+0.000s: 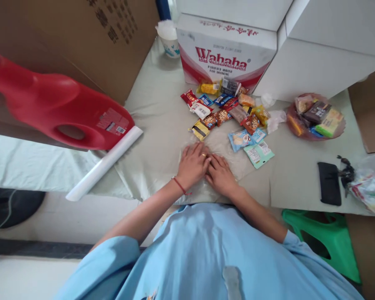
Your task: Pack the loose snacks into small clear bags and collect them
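My left hand (193,165) lies palm down near the table's front edge, fingers stretched out and a ring on one of them. Beside it, my right hand (221,175) is also laid flat, its fingertips meeting the left hand's. Beneath both is a thin, clear plastic sheet or bag (236,163), mostly covered by the hands and hard to make out. Just beyond the fingers is a yellow snack packet (199,130). To the right of the hands lie a light blue packet (239,140) and a mint green packet (258,154).
Several wrapped snacks (222,116) are heaped before a Wahaha water carton (225,58). At right are a pink bowl (292,132) of snacks and a black phone-like object (329,183). A white roll (104,164) overhangs the front edge by a red plastic object (59,104).
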`<state>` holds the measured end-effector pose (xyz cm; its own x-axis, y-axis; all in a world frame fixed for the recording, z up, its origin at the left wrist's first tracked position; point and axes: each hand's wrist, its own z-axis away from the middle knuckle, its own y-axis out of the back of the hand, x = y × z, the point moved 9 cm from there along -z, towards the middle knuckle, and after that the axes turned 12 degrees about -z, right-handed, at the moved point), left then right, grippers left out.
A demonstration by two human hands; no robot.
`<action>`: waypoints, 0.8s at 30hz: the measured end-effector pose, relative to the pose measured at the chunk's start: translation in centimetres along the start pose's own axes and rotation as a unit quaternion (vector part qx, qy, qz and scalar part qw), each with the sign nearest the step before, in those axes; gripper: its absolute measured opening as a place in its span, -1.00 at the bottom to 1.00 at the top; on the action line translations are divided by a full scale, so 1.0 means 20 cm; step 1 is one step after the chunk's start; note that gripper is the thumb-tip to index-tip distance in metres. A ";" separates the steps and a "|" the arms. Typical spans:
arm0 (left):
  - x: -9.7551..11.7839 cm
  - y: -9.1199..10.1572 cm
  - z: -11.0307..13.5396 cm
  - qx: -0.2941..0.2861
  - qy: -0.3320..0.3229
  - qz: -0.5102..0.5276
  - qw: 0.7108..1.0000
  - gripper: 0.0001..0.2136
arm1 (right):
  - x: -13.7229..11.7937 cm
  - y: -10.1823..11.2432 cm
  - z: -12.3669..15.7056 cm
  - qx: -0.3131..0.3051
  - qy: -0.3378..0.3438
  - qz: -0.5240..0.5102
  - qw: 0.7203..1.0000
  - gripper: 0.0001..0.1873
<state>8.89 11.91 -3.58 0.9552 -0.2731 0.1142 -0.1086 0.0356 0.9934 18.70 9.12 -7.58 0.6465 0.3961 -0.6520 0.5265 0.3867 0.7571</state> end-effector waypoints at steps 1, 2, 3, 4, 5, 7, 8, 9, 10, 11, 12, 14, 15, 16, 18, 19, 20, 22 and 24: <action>-0.05 -0.05 -0.01 -0.007 0.025 -0.001 1.000 -0.51 | 0.01 -0.01 0.03 0.002 0.008 -0.002 1.000 -0.37; -0.10 -0.10 0.00 -0.009 0.040 -0.002 0.999 -0.49 | 0.01 -0.01 0.07 0.004 0.016 -0.006 1.000 -0.38; -0.14 -0.12 0.02 -0.006 0.048 -0.004 0.999 -0.48 | 0.01 -0.02 0.12 0.004 0.026 -0.014 1.000 -0.39; -0.17 -0.14 0.05 -0.003 0.050 -0.006 0.999 -0.47 | 0.01 -0.02 0.16 0.001 0.037 -0.025 0.999 -0.42; -0.19 -0.15 0.08 0.001 0.052 -0.008 0.999 -0.46 | 0.01 -0.03 0.20 -0.006 0.049 -0.038 0.998 -0.45; -0.22 -0.16 0.13 0.004 0.059 -0.011 0.998 -0.45 | -0.01 -0.02 0.27 -0.030 0.075 -0.069 0.994 -0.52; -0.22 -0.16 0.15 0.004 0.064 -0.011 0.998 -0.45 | -0.02 -0.01 0.29 -0.048 0.088 -0.090 0.991 -0.56; -0.22 -0.16 0.17 0.003 0.069 -0.011 0.998 -0.45 | -0.03 0.01 0.31 -0.073 0.102 -0.114 0.985 -0.60; -0.22 -0.16 0.18 0.002 0.073 -0.011 0.997 -0.45 | -0.04 0.05 0.31 -0.099 0.113 -0.142 0.979 -0.63; -0.22 -0.16 0.18 0.000 0.075 -0.011 0.997 -0.45 | -0.03 0.09 0.30 -0.119 0.115 -0.167 0.972 -0.66; -0.22 -0.16 0.19 -0.001 0.077 -0.011 0.997 -0.45 | 0.00 0.16 0.26 -0.123 0.108 -0.185 0.969 -0.68; -0.22 -0.16 0.18 -0.003 0.080 -0.009 0.997 -0.44 | 0.12 0.35 0.14 -0.076 0.065 -0.183 0.978 -0.67; -0.22 -0.17 0.18 -0.004 0.080 -0.008 0.997 -0.44 | 0.19 0.47 0.05 -0.025 0.035 -0.158 0.987 -0.66; -0.22 -0.17 0.18 -0.005 0.080 -0.007 0.997 -0.44 | 0.27 0.58 -0.04 0.024 0.005 -0.122 0.992 -0.65; -0.22 -0.17 0.18 -0.007 0.077 -0.005 0.997 -0.44 | 0.38 0.75 -0.23 0.089 -0.040 -0.047 0.994 -0.64; -0.22 -0.17 0.17 -0.008 0.076 -0.004 0.997 -0.44 | 0.40 0.79 -0.33 0.097 -0.044 -0.011 0.994 -0.63; -0.22 -0.17 0.18 -0.008 0.075 -0.003 0.997 -0.44 | 0.40 0.81 -0.44 0.086 -0.037 0.023 0.995 -0.60; -0.22 -0.17 0.18 -0.007 0.076 0.000 0.997 -0.45 | 0.36 0.78 -0.64 0.036 -0.007 0.084 0.996 -0.50; -0.22 -0.17 0.18 -0.003 0.079 0.005 0.997 -0.45 | 0.32 0.72 -0.78 -0.018 0.006 0.128 0.992 -0.34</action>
<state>4.02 9.64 -7.37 0.9854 -0.1183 0.1223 -0.1179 0.0438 0.9921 21.70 30.26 -1.46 0.7502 0.4943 -0.4392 0.3254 0.3022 0.8960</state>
